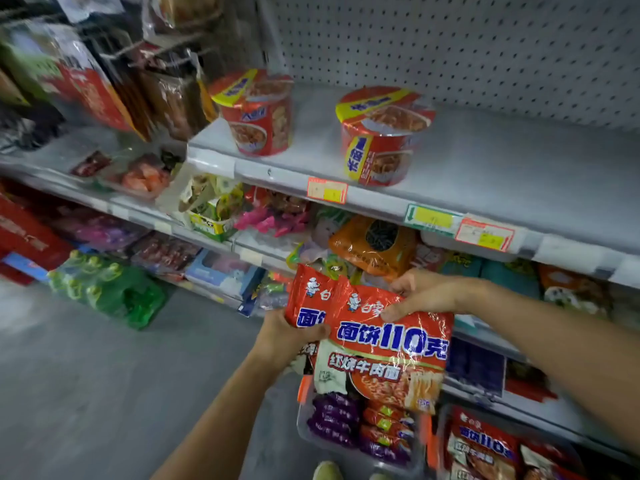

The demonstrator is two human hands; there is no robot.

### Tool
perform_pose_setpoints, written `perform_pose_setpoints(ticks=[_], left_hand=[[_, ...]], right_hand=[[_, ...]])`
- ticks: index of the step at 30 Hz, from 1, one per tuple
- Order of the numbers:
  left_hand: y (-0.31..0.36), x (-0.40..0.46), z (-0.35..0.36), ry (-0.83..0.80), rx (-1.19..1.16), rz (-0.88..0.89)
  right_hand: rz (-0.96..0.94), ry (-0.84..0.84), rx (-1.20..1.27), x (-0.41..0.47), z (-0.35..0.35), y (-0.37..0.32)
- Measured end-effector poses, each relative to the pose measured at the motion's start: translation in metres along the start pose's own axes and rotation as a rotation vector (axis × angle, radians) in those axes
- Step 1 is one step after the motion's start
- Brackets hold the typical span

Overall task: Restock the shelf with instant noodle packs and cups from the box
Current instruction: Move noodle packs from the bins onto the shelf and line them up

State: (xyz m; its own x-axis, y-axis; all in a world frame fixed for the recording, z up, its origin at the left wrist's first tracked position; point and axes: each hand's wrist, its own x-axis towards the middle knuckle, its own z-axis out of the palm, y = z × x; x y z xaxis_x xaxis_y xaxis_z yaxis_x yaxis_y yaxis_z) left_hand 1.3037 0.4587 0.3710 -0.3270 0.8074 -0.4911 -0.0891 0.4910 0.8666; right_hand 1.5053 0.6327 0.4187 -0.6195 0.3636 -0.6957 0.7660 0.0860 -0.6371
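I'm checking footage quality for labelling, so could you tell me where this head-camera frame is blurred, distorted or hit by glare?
Head view: the hanging goods at upper left are smeared by motion blur; the shelf edge bows from wide-angle distortion; glare streaks the front noodle pack held by the left hand and right hand, though its large print stays readable; the two noodle cups are slightly soft.

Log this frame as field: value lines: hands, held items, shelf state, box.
left hand: grips the rear red noodle pack at its lower left
right hand: pinches the top of the front red noodle pack
top shelf: two noodle cups, one at left, one right of it; bare space to the right
clear box: below the hands, holds purple and red packs
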Motion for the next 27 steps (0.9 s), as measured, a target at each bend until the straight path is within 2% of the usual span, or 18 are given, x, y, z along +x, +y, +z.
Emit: perform_pose_setpoints(ticks=[5, 10, 12, 14, 17, 21, 27], left_hand=[[0.050, -0.032, -0.019, 0.015, -0.030, 0.067], [0.088, -0.054, -0.037, 0.077, -0.055, 0.127], [0.100, -0.061, -0.042, 0.116, -0.082, 0.153], [0.111, -0.068, -0.046, 0.141, -0.117, 0.182], [0.124, -0.078, -0.053, 0.161, -0.155, 0.213], [0.142, -0.086, -0.060, 0.177, -0.197, 0.241], [0.180, -0.097, -0.060, 0.180, -0.220, 0.338]], right_hand=[[-0.088, 0.102, -0.096, -0.051, -0.015, -0.051], [-0.133, 0.230, -0.048, -0.097, -0.031, -0.077], [-0.174, 0.306, 0.093, -0.110, -0.031, -0.076], [-0.217, 0.363, 0.338, -0.117, -0.029, -0.070], [-0.255, 0.330, 0.563, -0.126, -0.019, -0.063], [-0.295, 0.294, 0.519, -0.138, -0.007, -0.069], [-0.369, 0.429, 0.451, -0.161, -0.021, -0.103]])
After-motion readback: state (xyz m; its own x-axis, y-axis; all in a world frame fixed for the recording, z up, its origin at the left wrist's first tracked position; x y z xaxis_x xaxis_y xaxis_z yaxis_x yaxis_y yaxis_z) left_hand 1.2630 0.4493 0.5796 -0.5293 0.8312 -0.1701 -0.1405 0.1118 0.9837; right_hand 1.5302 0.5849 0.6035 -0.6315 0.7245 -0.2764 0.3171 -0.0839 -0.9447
